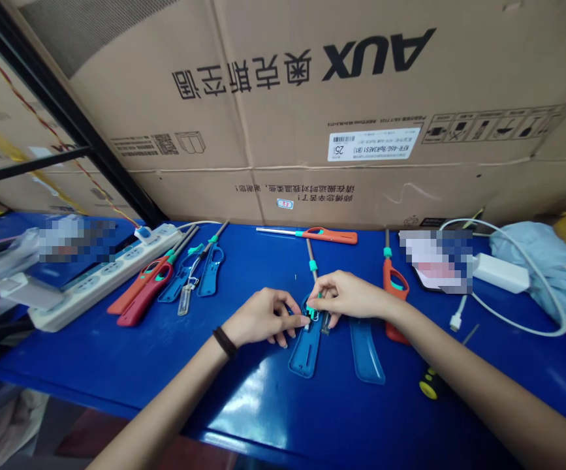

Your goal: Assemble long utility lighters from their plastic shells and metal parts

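Note:
A blue lighter half-shell (304, 356) lies open side up on the blue table, below a metal tube (311, 253) with a green collar. My left hand (267, 318) reaches in from the left, thumb and forefinger pinched at a small part over the shell, too small to name. From the right, my right hand (344, 297) pinches a small green trigger (311, 312) above the same shell. A clear fuel tank (326, 324) shows just under my right fingers. To the right lies the other blue half-shell (368, 356), its upper end hidden by my right hand.
Orange lighters (331, 235) and a red lighter (140, 297) lie around, with an opened blue lighter (209, 271) at left. A power strip (111, 271), a phone (434, 261), a white cable (522, 329) and a yellow-black screwdriver (428, 384) flank the hands. A large carton (283, 143) stands behind.

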Motion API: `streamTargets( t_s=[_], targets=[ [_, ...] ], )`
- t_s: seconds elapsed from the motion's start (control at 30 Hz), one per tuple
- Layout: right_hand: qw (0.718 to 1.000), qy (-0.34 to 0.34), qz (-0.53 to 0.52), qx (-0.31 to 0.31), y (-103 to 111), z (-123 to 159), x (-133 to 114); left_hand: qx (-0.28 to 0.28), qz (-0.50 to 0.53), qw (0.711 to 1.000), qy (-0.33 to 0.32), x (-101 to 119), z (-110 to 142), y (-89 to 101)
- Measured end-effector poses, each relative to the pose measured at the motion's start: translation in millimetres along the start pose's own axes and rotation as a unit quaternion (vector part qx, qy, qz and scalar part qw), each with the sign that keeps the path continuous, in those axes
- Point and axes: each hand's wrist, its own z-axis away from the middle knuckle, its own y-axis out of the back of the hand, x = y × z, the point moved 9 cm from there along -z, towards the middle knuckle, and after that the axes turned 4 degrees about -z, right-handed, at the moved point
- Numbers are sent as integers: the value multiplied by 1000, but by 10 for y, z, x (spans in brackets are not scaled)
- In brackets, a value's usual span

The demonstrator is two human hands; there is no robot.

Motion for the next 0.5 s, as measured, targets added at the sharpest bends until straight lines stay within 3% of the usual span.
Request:
streamTargets(
  t_s=[0.23,0.5],
  targets=[
    [1000,-8,4,13,11,-4,19,-41,-7,999,18,56,-38,-49],
    [993,-8,105,54,87,52,-68,-86,-3,996,26,32,-107,-58]
  ],
)
